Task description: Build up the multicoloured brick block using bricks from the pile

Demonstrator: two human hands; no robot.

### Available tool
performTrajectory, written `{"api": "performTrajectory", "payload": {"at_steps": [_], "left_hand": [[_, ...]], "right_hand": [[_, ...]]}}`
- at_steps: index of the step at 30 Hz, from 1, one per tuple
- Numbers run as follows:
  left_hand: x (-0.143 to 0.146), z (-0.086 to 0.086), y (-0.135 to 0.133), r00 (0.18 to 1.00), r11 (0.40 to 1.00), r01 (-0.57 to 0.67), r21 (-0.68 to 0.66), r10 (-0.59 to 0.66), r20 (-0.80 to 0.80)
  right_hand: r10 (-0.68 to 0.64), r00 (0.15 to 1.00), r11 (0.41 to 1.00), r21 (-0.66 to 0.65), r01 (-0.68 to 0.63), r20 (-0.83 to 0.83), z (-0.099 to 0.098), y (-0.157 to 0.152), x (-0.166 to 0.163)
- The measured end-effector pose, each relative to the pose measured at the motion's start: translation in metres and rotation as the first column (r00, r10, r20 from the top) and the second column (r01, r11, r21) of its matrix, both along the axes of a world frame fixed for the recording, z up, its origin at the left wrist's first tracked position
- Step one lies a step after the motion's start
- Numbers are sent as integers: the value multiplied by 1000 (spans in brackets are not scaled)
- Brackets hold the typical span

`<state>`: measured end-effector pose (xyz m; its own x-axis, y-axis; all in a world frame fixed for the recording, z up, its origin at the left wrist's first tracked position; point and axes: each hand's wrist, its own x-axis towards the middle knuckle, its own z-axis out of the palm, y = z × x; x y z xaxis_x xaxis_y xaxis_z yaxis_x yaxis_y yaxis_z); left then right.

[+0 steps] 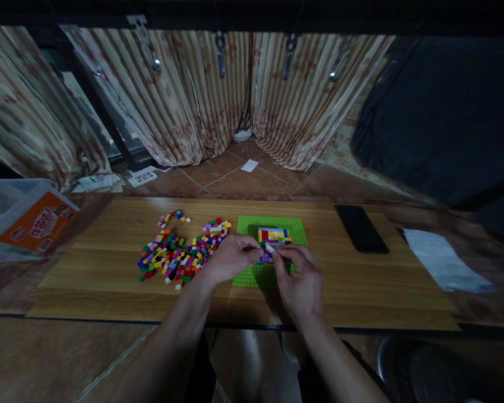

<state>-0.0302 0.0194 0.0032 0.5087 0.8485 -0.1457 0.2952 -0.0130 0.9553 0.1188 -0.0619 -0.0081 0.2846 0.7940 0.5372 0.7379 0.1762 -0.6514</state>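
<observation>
A green baseplate [252, 277] lies on the wooden table, bearing a low block of multicoloured toy bricks [274, 235]. Over the left side of that block, my left hand [232, 258] has its thumb and index finger pinched together; whatever is between them is hidden. From the other side comes my right hand [301, 278], its thumb and fingertips closed on a small white brick [270, 247] just above the block. Both hands' fingertips are close together, and they hide part of the block's near edge. Left of the plate spreads a heap of loose bricks [180, 254].
A black phone or tablet [361, 228] lies on the right of the wooden table [109, 291]. White paper [447, 260] is beyond the table's right end. At the far left stands a clear plastic bin [12, 193] with an orange label. Curtains [172, 101] hang behind.
</observation>
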Motion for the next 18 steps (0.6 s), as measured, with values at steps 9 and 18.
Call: {"api": "performTrajectory", "payload": {"at_steps": [9, 18], "left_hand": [[6, -1, -3, 999, 993, 35, 112, -33, -22], [7, 3, -5, 995, 984, 30, 173, -13, -99]], "right_hand": [[-45, 986, 996, -65, 56, 160, -6, -3, -15], [-16, 983, 997, -75, 30, 183, -8, -1, -10]]}}
